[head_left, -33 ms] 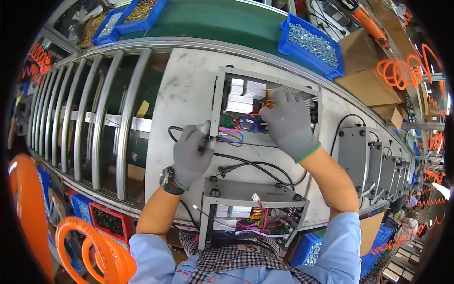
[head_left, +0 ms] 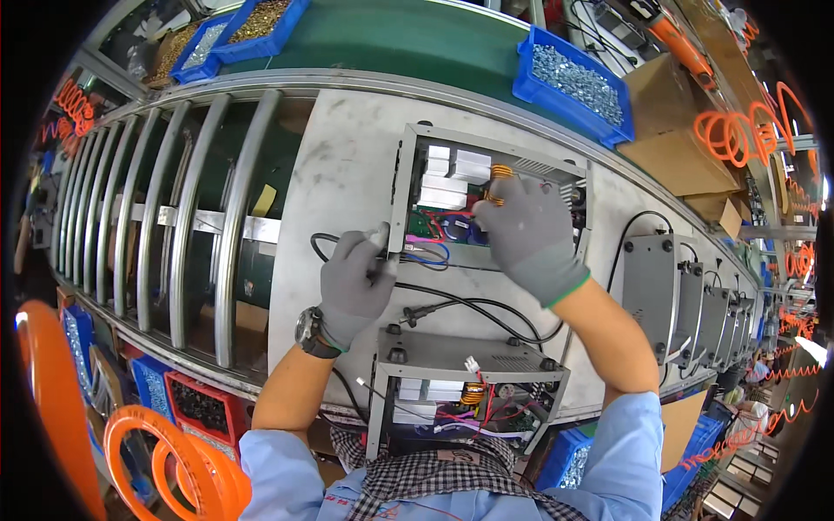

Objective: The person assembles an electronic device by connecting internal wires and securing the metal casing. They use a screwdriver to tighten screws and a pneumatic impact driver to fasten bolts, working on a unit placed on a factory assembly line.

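Note:
An open grey metal case lies on the pale worktop, with white blocks, a copper coil, a circuit board and coloured wires inside. My gloved right hand reaches into it. Its fingertips are pressed together beside the coil, close to a red wire; what they pinch is hidden. My gloved left hand is closed at the case's near left corner, where a black cord passes behind the fingers. Something dark shows between thumb and fingers, too covered to make out. Blue and pink wires hang over the case's near edge.
Nearer me stands a second open case with loose wires. A black plug cord curls between both cases. More grey cases line up at right. Metal rollers lie left; a blue screw bin sits beyond.
My right hand has shifted slightly toward me and to the left, its fingertips now lower beside the coil, so more of the coil shows. My left hand stays nearly still.

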The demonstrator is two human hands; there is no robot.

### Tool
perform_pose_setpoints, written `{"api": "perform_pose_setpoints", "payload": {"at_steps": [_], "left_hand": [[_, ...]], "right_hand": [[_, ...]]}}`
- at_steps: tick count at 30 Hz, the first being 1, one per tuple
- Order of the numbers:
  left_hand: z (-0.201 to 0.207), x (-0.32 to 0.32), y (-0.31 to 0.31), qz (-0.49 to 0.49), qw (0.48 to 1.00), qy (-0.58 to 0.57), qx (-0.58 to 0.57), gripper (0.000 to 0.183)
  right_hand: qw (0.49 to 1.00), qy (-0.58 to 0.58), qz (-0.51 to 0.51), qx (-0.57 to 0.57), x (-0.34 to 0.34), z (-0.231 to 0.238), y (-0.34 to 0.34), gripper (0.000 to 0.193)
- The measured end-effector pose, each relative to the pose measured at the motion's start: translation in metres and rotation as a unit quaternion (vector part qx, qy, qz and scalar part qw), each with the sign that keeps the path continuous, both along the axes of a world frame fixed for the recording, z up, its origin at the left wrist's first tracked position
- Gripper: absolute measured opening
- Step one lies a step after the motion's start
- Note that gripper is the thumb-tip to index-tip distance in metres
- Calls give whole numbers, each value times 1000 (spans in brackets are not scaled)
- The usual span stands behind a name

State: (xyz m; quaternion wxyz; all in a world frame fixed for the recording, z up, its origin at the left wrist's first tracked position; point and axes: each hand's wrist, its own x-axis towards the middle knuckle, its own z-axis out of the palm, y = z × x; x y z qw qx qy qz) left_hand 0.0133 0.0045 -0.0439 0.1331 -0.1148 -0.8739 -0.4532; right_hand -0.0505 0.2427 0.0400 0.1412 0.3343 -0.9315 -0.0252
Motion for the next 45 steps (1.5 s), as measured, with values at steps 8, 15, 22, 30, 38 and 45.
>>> {"api": "perform_pose_setpoints", "payload": {"at_steps": [8,15,22,30,38,45], "left_hand": [[-4,3,2,-19,1000,1,24,43],[-6,2,0,-14,1000,21,6,43],[-8,2,5,-17,999,11,28,43],[-13,-3,1,-10,999,30,26,44],[-10,-3,2,-11,999,13,35,47],[-8,-3,1,-20,1000,8,22,47]], "right_hand": [[944,-187,-26,-270,18,-22,-21,22],[917,-205,81,-332,3,-39,-15,33],[951,-54,254,-170,24,-55,18,25],[826,-351,-70,-435,35,-39,-26,18],[971,-135,21,-195,38,-29,-43,10],[970,-134,14,-200,38,-34,-40,12]]}}
